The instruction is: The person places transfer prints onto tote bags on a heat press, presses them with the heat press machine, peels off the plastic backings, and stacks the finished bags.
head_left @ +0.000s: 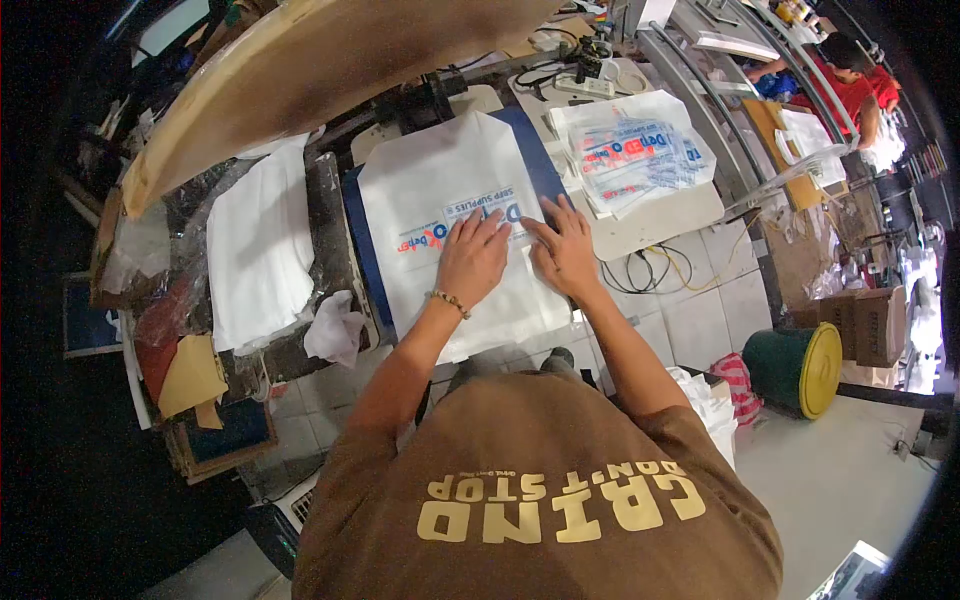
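Observation:
A white bag (425,185) with blue and red printing lies flat on a dark blue pad (530,150). My left hand (475,258), with a beaded bracelet at the wrist, rests open on the bag, its fingers stretched over the printed area. Just to its right, my right hand (562,245) touches the bag near its right side, fingers spread and slightly bent. Parts of the print are covered by both hands. Nothing shows gripped in either one.
Printed white bags (640,150) are piled on the right-hand board. A stack of blank white sheets or bags (262,245) lies to the left. A large curved brown panel (330,75) overhangs the far side. Right, a yellow-lidded green bin (790,370) stands; a person in red (850,95) is beyond.

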Motion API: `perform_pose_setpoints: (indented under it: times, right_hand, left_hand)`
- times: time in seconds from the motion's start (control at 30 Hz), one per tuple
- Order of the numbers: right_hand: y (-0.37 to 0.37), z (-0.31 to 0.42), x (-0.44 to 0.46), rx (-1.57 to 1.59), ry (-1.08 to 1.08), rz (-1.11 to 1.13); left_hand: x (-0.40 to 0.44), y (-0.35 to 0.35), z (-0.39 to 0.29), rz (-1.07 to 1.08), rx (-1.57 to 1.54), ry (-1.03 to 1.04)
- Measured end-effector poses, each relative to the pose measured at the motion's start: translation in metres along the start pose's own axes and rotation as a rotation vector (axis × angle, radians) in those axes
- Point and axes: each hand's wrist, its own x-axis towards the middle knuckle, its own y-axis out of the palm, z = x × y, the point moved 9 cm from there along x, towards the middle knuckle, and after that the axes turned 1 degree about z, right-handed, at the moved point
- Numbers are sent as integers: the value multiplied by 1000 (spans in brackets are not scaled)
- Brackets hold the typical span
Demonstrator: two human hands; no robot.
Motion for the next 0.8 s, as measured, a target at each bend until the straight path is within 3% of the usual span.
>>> perform_pose_setpoints:
  times: [0.17,0.23,0.27,0.3,0.4,0.47,0.5,0.57,0.6,0.63,0.7,0.77,0.8]
  right_hand:
    - [-1,2,-1,13,20,14]
    - [-5,6,-2,13,26,10]
    - [-7,7,-1,19,30,9]
    - [-7,5,-1,16,37,0]
    - [-5,5,-1,-9,25,-6]
    - [-4,6,0,-27,15,-6]
    - [-3,5,0,-29,16,-10]
    - [-2,5,0,-43,12,0]
    - [-3,6,1,-44,12,-5]
    - [-2,6,1,-60,10,8]
    - [-1,7,2,-75,5,17]
    - [0,7,1,-92,17,36]
    - [-1,9,-1,-89,13,40]
  left_hand:
    - [-3,-13,14,-101,-126,-39]
    - [-31,-31,66,-131,-265,-223]
    - [-46,-72,74,-311,-166,-168]
    - [-79,-86,103,-376,-4,-308]
    - [-214,-79,219,-227,335,-795]
    - [-301,-38,255,-84,688,-732]
    - [-309,-41,248,-87,688,-728]
    - [-327,-45,238,-89,534,-833]
    - [-368,-27,290,-231,220,-652]
    - [-350,-44,280,-233,220,-651]
    - [-294,-120,247,-481,135,-559]
    - [-192,-174,185,-417,-86,-577]
    - [-147,-177,149,-371,-213,-443]
